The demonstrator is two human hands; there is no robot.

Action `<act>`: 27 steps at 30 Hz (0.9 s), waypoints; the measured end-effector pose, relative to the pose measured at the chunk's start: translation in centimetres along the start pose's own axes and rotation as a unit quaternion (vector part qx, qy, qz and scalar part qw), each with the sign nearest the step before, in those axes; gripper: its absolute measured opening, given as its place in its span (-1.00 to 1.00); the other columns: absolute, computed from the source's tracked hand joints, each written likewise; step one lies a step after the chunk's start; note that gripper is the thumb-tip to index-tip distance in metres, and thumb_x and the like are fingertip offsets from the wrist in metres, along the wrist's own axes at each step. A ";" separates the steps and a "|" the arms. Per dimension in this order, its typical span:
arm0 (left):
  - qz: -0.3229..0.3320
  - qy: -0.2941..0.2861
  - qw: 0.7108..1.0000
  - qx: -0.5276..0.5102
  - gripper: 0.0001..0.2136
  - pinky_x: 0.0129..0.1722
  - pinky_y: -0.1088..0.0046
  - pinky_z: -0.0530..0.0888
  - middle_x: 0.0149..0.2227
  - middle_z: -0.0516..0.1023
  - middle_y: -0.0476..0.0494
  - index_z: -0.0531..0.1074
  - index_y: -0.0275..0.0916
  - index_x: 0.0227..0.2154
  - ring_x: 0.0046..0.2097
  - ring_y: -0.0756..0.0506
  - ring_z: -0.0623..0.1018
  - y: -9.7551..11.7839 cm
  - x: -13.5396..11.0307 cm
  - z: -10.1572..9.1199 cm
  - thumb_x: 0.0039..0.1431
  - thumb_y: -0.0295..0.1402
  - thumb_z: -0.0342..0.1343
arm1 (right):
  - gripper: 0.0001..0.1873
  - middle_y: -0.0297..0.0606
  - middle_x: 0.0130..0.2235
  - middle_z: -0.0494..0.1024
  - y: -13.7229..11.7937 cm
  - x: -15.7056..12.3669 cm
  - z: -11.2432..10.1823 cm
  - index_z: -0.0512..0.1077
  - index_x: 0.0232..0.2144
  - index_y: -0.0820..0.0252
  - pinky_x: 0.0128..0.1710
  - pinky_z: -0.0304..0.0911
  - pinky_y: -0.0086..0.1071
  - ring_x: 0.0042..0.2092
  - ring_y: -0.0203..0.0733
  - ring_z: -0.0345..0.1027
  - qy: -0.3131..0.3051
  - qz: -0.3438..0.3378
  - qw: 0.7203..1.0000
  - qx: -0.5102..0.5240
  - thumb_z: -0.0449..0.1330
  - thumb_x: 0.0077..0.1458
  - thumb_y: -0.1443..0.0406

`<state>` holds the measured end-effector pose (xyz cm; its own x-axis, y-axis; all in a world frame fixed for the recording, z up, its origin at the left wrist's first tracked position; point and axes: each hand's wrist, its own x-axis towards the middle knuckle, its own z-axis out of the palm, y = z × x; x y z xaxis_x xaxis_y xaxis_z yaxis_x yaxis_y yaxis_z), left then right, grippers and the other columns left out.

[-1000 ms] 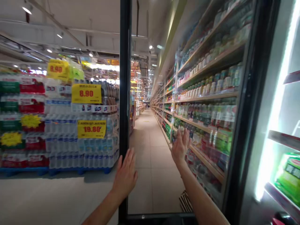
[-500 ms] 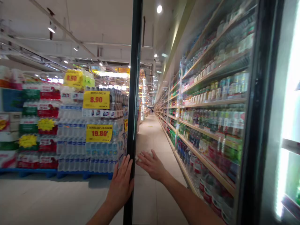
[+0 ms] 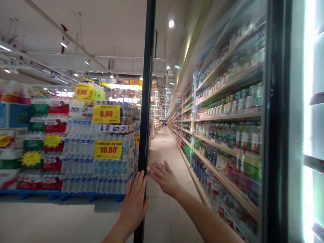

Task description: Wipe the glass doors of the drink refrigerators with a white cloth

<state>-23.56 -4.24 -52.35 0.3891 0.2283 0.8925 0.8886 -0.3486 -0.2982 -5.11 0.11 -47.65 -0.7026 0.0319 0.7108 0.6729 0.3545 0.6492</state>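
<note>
Rests left hand (image 3: 134, 200) flat, fingers extended and clasping nothing, against near edge of black-framed glass door (image 3: 146, 84), upright straight ahead; holds right hand (image 3: 164, 179) spread just beside, fingertips too blurred to tell any hold. Reads 8.90 twice and 19.80 once on yellow price signs (image 3: 106, 114) over stacked bottle packs (image 3: 77, 165). Cannot make out yellow starburst tags (image 3: 31, 158) or small labels on shelved bottles (image 3: 223, 105)

Glass door (image 3: 174, 101), standing upright and swung open. A black frame (image 3: 147, 84) borders the transparent pane; the left upright is slim and leans slightly, its top toward the right, while the right upright appears broader, blurred and nearly vertical. Both uprights extend beyond the view. The pane shows faint glare.
</note>
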 end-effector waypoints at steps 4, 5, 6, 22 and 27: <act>0.011 -0.004 1.000 -0.011 -0.37 0.17 0.16 0.15 0.24 0.13 -0.31 -0.01 -0.38 0.20 0.29 -0.19 0.06 0.6 0.1 0.4 0.00 -0.49 -0.09 | -0.66 -0.39 0.22 0.19 -2.9 -6.1 0.1 0.33 0.02 -0.01 0.27 -0.33 -0.06 0.27 -0.17 -0.10 -0.057 -0.034 0.997 0.030 -0.01 0.21 0.27; 0.014 -0.006 1.000 -0.018 -0.37 0.17 0.16 0.16 0.24 0.13 -0.31 -0.01 -0.37 0.20 0.28 -0.19 0.06 0.9 0.1 0.5 0.00 -0.49 -0.09 | -0.66 -0.39 0.22 0.20 -2.6 -6.6 -0.2 0.33 0.01 -0.02 0.27 -0.30 -0.06 0.27 -0.18 -0.09 -0.060 -0.033 0.997 0.038 0.00 0.20 0.29; 0.016 -0.009 1.000 -0.025 -0.37 0.17 0.16 0.16 0.24 0.13 -0.31 -0.02 -0.37 0.21 0.28 -0.19 0.07 1.3 0.2 0.7 0.00 -0.49 -0.09 | -0.65 -0.37 0.21 0.22 -2.0 -6.7 -0.6 0.32 0.02 -0.03 0.26 -0.29 -0.06 0.27 -0.18 -0.09 -0.057 -0.023 0.997 0.040 0.01 0.18 0.30; 0.077 -0.045 0.995 -0.047 -0.32 0.17 0.17 0.15 0.24 0.13 -0.27 -0.04 -0.36 0.22 0.28 -0.18 0.09 5.7 -0.7 2.4 -0.06 -0.52 -0.10 | -0.57 -0.40 0.16 0.30 -2.6 -15.7 -4.1 0.34 0.02 -0.06 0.28 -0.37 -0.10 0.23 -0.18 -0.01 -0.084 0.090 0.992 -0.016 0.00 0.13 0.41; 0.081 -0.045 0.994 -0.060 -0.34 0.19 0.18 0.13 0.25 0.11 -0.25 -0.02 -0.34 0.21 0.28 -0.17 0.08 6.7 0.6 2.9 -0.04 -0.50 -0.10 | -0.54 -0.31 0.14 0.31 2.5 -13.3 -5.1 0.33 0.02 -0.05 0.26 -0.30 -0.06 0.26 -0.17 -0.06 -0.036 0.160 0.985 -0.053 -0.01 0.12 0.46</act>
<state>-16.66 -3.84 -54.83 0.5497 0.2389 0.8005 0.7792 -0.4921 -0.3882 7.05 -4.18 -54.13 -0.4623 0.1936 0.8653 0.8805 0.2158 0.4222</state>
